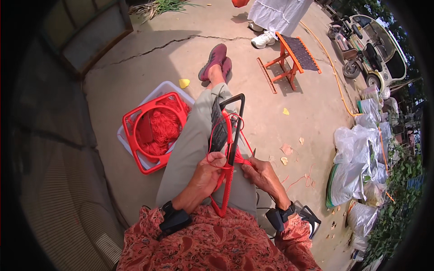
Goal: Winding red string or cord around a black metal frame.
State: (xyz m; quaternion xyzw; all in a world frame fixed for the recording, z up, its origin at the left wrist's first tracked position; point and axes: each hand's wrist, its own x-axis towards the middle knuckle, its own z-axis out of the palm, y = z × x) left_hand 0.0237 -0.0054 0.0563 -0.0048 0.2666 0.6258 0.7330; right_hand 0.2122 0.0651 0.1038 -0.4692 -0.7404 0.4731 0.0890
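A black frame (pixel 242 108), partly wrapped in red cord (pixel 226 187), rests across my lap over grey trousers. My left hand (pixel 209 174) is closed on the cord at the frame's near left side, its fingertips pinching a strand. On the other side, my right hand (pixel 264 177) grips a bunch of red cord (pixel 242 157) beside the frame. A small dark pointed tip shows above its fingers; I cannot make out what it is. Loose strands loop over the frame's upper part. Dark woven-looking material (pixel 219 133) lies behind the frame on my leg.
Left of my legs stands a white basket (pixel 171 86) with a red plastic frame (pixel 131 143) over red cord. Ahead are an orange folding stool (pixel 296 67) and a person in a white skirt (pixel 278 16). White sacks (pixel 357 149), a hose (pixel 332 54) and a vehicle (pixel 384 49) line the right.
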